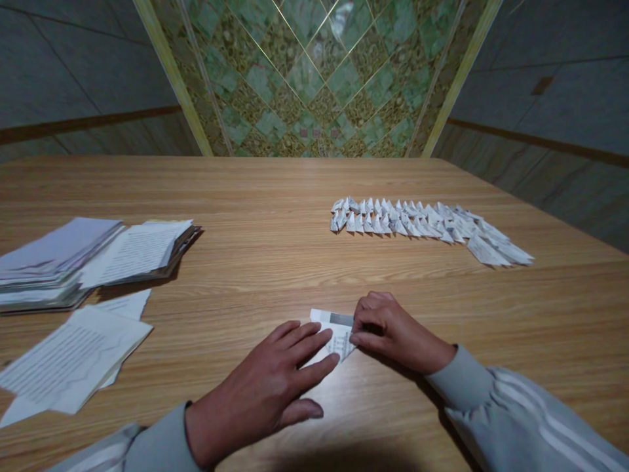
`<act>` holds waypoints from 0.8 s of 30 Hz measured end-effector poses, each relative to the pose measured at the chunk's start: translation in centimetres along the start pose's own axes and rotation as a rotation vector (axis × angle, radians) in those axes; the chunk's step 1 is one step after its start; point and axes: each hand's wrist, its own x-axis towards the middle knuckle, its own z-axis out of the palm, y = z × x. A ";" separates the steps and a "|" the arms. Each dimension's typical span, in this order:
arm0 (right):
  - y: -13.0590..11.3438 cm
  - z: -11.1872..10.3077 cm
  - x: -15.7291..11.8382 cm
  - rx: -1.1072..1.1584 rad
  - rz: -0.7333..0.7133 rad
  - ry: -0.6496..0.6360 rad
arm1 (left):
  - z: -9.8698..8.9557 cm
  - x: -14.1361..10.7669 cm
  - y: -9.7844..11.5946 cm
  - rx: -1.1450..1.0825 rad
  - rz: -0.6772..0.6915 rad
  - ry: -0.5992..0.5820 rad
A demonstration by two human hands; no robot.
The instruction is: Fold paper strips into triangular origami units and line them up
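Note:
A small folded piece of printed paper (339,334) lies on the table in front of me, with a grey band near its far edge and a point toward me. Across its left part rest the fingertips of my left hand (280,377), flat and spread, thumb apart. My right hand (388,331) pinches the paper's right corner between thumb and curled fingers. The fingers cover part of the paper on both sides, so its full outline is hidden.
Two rows of small folded paper pieces (393,219) stand at the back right, with flatter ones (496,249) at their right end. On the left are stacks of paper (59,252) and loose printed sheets (73,360). Beyond the wooden table (246,262) rises a tiled wall (314,72).

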 end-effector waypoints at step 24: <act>-1.9 0.9 0.6 -0.213 0.189 -0.040 | 0.0 0.0 0.5 -0.166 -0.091 0.030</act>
